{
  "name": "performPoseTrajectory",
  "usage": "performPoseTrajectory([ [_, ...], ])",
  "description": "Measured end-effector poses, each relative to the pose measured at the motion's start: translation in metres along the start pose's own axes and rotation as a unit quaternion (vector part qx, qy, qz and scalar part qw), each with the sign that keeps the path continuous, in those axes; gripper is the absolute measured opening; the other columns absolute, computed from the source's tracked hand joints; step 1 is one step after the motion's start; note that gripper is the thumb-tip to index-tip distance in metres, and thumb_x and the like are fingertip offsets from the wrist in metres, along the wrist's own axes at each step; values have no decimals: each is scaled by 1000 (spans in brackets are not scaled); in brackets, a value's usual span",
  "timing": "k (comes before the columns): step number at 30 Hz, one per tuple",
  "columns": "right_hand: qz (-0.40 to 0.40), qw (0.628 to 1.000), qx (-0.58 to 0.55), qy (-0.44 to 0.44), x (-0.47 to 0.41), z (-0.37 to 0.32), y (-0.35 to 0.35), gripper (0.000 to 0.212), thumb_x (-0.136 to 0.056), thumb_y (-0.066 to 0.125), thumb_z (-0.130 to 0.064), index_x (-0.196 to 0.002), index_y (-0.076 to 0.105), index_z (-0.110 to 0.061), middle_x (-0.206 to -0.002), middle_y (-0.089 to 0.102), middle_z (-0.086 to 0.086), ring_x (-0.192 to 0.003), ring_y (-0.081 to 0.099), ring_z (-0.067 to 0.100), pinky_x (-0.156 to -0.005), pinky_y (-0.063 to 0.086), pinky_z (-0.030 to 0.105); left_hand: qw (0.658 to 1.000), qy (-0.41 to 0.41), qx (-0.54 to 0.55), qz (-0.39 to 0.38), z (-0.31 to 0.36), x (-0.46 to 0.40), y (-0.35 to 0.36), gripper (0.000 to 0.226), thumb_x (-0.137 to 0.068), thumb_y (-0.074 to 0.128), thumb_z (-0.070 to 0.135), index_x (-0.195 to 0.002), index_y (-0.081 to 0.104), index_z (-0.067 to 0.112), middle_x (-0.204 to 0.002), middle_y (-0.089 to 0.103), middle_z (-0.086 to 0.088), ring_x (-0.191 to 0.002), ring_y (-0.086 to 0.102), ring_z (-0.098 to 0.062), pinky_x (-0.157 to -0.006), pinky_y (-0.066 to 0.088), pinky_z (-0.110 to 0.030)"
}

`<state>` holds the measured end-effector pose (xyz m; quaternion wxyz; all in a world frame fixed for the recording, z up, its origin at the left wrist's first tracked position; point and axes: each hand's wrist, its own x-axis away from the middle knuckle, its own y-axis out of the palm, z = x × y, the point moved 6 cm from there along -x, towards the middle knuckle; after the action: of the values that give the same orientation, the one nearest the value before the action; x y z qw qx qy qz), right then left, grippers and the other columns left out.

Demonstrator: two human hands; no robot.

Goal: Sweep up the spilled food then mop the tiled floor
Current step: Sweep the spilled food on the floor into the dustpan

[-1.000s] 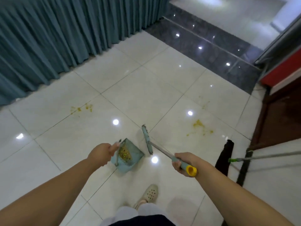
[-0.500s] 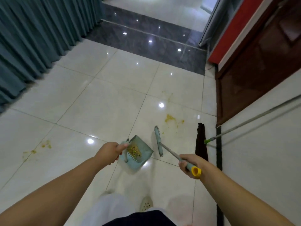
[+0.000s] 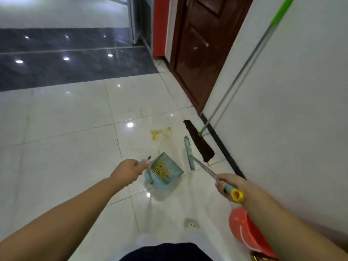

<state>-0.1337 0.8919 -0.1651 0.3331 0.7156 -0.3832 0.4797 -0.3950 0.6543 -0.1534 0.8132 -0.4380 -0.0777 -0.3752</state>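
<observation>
My left hand [image 3: 128, 169] grips the handle of a light blue dustpan [image 3: 169, 176] that holds yellow-green food bits. In my right hand [image 3: 228, 184] is the yellow-capped handle of a small broom [image 3: 188, 152], whose blue head rests on the floor right of the dustpan. A yellow food smear [image 3: 157, 134] lies on the white tiles just beyond the dustpan. A mop [image 3: 199, 141] with a dark head and green-and-metal pole leans against the right wall, its head on the floor beside the broom.
A red bucket [image 3: 248, 232] stands by the wall under my right forearm. A brown door [image 3: 199, 53] and a red panel [image 3: 160, 25] sit at the far right. A dark tile strip [image 3: 75, 61] crosses the floor ahead. My shoe tip [image 3: 191, 223] shows below.
My view has swung right, away from the curtain and toward the wall. The smear, mop and door have come closer, and the red bucket has entered view. Both hands keep their grips.
</observation>
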Motion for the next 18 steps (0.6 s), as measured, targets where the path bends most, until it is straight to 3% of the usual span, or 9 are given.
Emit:
performPoseTrajectory([
  [2, 34, 999, -16, -14, 14, 26, -5, 19, -99, 47, -13, -82, 45, -4, -47, 46, 11, -23, 37, 9, -26, 36, 12, 998, 46, -41, -15, 3, -1, -2, 59, -85, 39, 68, -69, 61, 16, -58, 57, 1, -51, 53, -12, -46, 38, -22],
  [5, 80, 995, -32, -46, 38, 63, -15, 19, -98, 47, -9, -81, 43, -4, -50, 44, 11, -21, 36, 8, -26, 33, 9, 990, 108, -82, -36, 12, 1, 5, 55, -87, 39, 65, -64, 57, 19, -61, 58, 1, -57, 54, -12, -50, 37, -23],
  [12, 139, 979, -104, -109, 102, 129, -63, 13, -97, 46, -6, -84, 45, -4, -37, 43, 4, -24, 37, 8, -28, 33, 10, 974, 203, -85, -58, 54, 16, 36, 57, -88, 41, 63, -65, 59, 15, -61, 59, -3, -58, 56, -18, -51, 40, -25],
  [18, 178, 963, -144, -141, 164, 188, -107, 7, -94, 48, -2, -88, 49, -5, -59, 42, 7, -29, 38, 5, -30, 35, 12, 965, 250, -42, -63, 99, 45, 69, 60, -85, 43, 66, -66, 60, 12, -60, 60, -6, -57, 57, -20, -52, 40, -28],
])
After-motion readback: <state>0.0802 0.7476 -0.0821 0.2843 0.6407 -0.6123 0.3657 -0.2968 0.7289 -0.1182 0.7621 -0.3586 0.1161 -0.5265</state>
